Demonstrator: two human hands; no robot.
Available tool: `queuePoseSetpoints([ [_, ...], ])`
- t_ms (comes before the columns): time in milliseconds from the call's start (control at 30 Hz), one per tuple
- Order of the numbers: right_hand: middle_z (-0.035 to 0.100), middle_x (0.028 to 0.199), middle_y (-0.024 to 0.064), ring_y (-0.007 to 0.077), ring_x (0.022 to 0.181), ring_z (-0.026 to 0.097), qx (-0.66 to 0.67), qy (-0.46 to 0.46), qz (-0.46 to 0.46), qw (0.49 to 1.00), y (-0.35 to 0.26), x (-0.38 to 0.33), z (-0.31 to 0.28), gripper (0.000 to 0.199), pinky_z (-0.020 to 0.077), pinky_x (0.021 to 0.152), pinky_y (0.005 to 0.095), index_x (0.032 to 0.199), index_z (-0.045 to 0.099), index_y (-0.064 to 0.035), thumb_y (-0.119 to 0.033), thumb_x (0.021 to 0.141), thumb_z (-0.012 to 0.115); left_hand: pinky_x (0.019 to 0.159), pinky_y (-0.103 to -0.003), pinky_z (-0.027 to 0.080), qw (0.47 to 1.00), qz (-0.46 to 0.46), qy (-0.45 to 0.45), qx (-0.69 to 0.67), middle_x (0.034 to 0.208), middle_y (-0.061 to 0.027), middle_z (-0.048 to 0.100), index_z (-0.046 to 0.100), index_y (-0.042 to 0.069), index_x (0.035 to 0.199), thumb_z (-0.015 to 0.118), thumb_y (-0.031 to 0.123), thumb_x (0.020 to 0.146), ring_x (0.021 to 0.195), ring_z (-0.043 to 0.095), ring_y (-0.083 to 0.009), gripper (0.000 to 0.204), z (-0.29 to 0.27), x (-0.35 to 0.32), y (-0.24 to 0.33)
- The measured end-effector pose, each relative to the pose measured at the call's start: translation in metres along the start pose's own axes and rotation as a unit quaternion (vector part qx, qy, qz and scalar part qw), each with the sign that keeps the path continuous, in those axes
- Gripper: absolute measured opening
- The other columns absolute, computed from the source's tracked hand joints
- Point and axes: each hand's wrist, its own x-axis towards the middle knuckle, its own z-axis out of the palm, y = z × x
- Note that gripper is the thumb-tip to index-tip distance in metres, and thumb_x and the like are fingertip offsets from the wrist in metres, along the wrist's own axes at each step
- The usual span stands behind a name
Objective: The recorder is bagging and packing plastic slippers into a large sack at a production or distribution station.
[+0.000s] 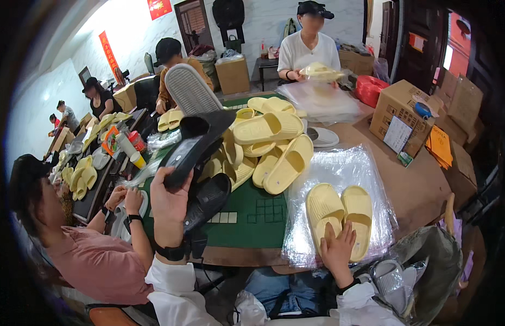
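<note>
In the head view, our left hand [172, 202] is closed around a black slipper [206, 130], left of the yellow slipper pile [271, 127]. Our right hand [339, 247], fingers slightly spread, touches a yellow pair [326, 206] on clear bags [302, 228], nearer us than the pile. Beneath the pile lies a green mat [258, 236]; a cardboard box [407, 111] stands right of it, a white-shirted co-worker [312, 51] beyond.

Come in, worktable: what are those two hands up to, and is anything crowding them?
Left hand: gripping a black slipper, raised. Right hand: open, touching yellow pair atop clear bags. Yellow slipper heap close beside the black one.
</note>
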Motion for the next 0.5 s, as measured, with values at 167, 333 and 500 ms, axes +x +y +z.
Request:
queuePoseSetpoints([
  [167, 0.024, 0.139, 0.035, 0.046, 0.133, 0.021, -0.031, -0.004, 0.024, 0.999, 0.018, -0.001, 0.001, 0.049, 0.015, 0.108, 0.0565, 0.13, 0.05, -0.0165, -0.034, 0.084, 0.054, 0.088, -0.042, 0.053, 0.993, -0.041, -0.096, -0.056, 0.096, -0.0169, 0.058, 0.051, -0.005, 0.09, 0.057, 0.0, 0.078, 0.094, 0.06, -0.0291, 0.014, 0.055, 0.037, -0.02],
  [333, 0.025, 0.139, 0.0357, 0.0461, 0.132, 0.022, -0.03, -0.006, 0.027, 0.999, 0.017, 0.002, -0.002, 0.051, 0.0156, 0.108, 0.0565, 0.13, 0.051, -0.0167, -0.034, 0.083, 0.054, 0.088, -0.042, 0.053, 0.982, -0.029, -0.178, -0.048, 0.104, -0.0189, 0.056, 0.048, -0.006, 0.101, 0.055, 0.0, 0.08, 0.097, 0.059, -0.0308, 0.023, 0.133, 0.081, -0.04],
  [500, 0.026, 0.138, 0.0361, 0.0457, 0.132, 0.022, -0.014, -0.002, 0.029, 0.999, 0.01, 0.003, 0.0, 0.051, 0.0157, 0.108, 0.0566, 0.13, 0.051, -0.0162, -0.034, 0.082, 0.054, 0.084, -0.044, 0.055, 0.98, 0.054, -0.186, -0.039, 0.112, -0.0175, 0.051, 0.045, 0.004, 0.114, 0.055, -0.001, 0.08, 0.099, 0.057, -0.0322, 0.036, 0.179, 0.138, -0.096],
])
